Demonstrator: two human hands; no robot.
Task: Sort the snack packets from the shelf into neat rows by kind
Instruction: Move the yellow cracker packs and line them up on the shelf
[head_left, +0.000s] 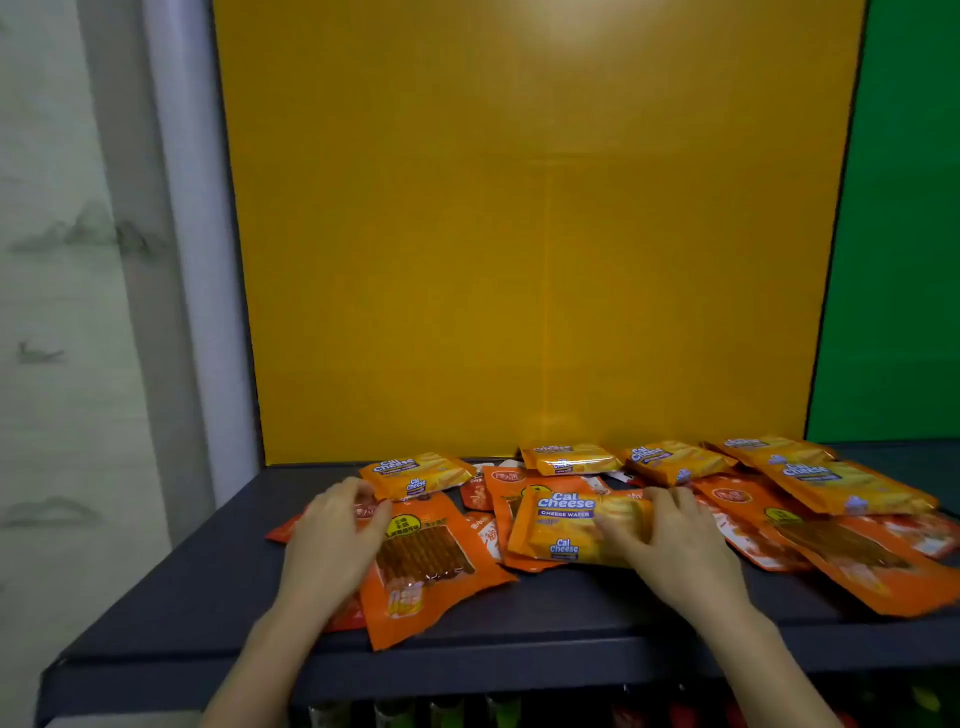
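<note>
- Behind everything, a yellow board (540, 234) is standing upright with a green panel (904, 208) beside it on the right. The dark shelf (182, 597) is carrying a loose heap of snack packets that are not yet lying in rows.
- The right hand (670, 545) is lying over the right half of a yellow wafer packet (563, 525) near the front middle of the shelf, fingers (675, 499) spread and lightly bent. It is probably singling this one out to join its kind, but I cannot tell whether the fingers are closing round the far edge.
- The left hand (332, 540) is resting on the left edge of an orange stick packet (426, 561), fingers relaxed and slightly apart, lifting nothing. It is probably pinning or sliding that packet aside to make room.
- More back wafer packets (569, 458) are lying near the board, seemingly beginning a row of that kind.
- Small red packets (478, 493) are lying mostly buried under the orange and yellow ones, so their number is staying hidden.
- The far-right packets are running out of view, and the things below the shelf (467, 712) are showing only as blurred tops.
</note>
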